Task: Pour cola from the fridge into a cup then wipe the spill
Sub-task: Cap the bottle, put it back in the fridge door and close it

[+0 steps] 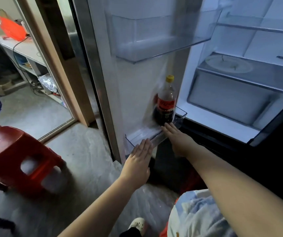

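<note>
The fridge stands open. A cola bottle (165, 103) with a yellow cap and red label stands upright in the lowest clear door bin (138, 136). My right hand (178, 140) reaches toward it, fingers straight, fingertips just below the bottle's base at the bin's front. Flat and empty, my left hand (140, 160) hovers at the bin's left front edge. No cup or cloth is in view.
An empty clear door bin (154, 40) hangs above the bottle. A covered plate (228, 65) sits on a fridge shelf over a drawer (229, 98). A red plastic stool (21, 158) stands on the floor at left. A doorway with a white counter (22, 48) lies beyond.
</note>
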Demonstrator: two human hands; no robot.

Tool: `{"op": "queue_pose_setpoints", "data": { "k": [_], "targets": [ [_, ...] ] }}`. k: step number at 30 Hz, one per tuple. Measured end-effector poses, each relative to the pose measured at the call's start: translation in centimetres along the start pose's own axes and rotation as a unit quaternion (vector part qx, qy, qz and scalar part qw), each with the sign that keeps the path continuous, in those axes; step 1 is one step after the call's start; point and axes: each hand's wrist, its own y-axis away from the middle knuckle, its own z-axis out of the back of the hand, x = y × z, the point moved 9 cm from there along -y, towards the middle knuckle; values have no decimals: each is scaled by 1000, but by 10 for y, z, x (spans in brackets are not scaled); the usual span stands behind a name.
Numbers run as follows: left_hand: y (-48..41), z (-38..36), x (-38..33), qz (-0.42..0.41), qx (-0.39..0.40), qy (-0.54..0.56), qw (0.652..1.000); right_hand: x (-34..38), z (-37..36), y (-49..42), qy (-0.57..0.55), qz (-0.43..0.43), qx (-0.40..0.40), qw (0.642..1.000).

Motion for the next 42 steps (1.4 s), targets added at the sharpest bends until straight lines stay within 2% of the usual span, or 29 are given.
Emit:
{"op": "queue_pose_setpoints", "data": {
  "k": [3, 7, 10, 14, 17, 21, 24, 27, 30, 37, 42],
  "targets": [
    [2, 0, -27, -18, 13, -35, 999, -15, 4, 15, -14, -16, 12, 1000],
    [3, 2, -51, -31, 25, -53, 998, -24, 14, 42, -28, -9, -28, 999],
    [4, 3, -62, -52, 30, -33, 998, -16, 11, 61, -42, 10, -43, 998],
    [13, 2, -65, -66, 13, 0, 998, 7, -9, 77, -56, 55, -18, 997],
    [34, 7, -58, -91, -75, -17, 993, 9, -12, 81, -54, 41, -40, 997],
    [73, 38, -43, -123, -237, -31, 963, 5, -9, 82, -46, 17, -75, 996],
    [84, 64, -27, -94, -317, -25, 943, 4, -10, 82, -62, 1, -92, 994],
    [77, 78, -13, -51, -336, -36, 940, 6, -7, 85, -56, -12, -129, 990],
    [68, 89, -10, -42, -330, -53, 941, 6, -5, 88, -42, -32, -146, 988],
    [53, 90, -22, -89, -321, -94, 938, -15, -5, 95, -10, -56, -161, 985],
    [46, 94, -49, -133, -340, -148, 919, -42, 2, 111, -47, -126, -146, 980]
  ]
}}
